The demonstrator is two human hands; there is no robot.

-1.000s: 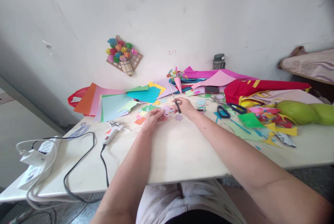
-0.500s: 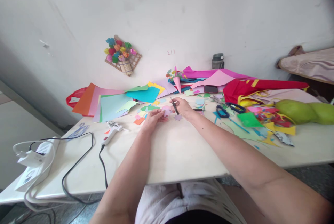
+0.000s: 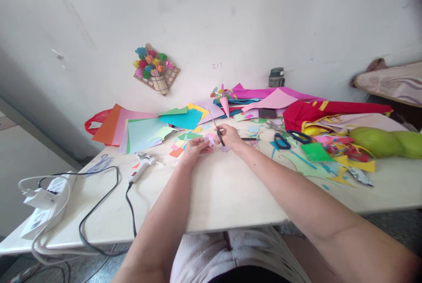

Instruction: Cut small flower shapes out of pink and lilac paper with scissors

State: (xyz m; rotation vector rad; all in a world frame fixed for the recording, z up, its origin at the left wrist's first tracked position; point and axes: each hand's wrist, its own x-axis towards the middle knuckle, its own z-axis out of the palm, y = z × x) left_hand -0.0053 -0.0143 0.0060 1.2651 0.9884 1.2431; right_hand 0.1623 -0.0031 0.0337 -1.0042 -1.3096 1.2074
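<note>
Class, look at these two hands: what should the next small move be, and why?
Perhaps turn the tool in the right hand so its thin tip meets the purple paper. The left hand appears to pinch that paper, while the tip points away from it, toward the wall.

the small paper piece (image 3: 211,139) is pale lilac, the glue gun (image 3: 141,170) white, its cord (image 3: 132,208) black, the cone (image 3: 224,106) pink, the bag (image 3: 89,128) red, the surface (image 3: 227,195) cream.
</note>
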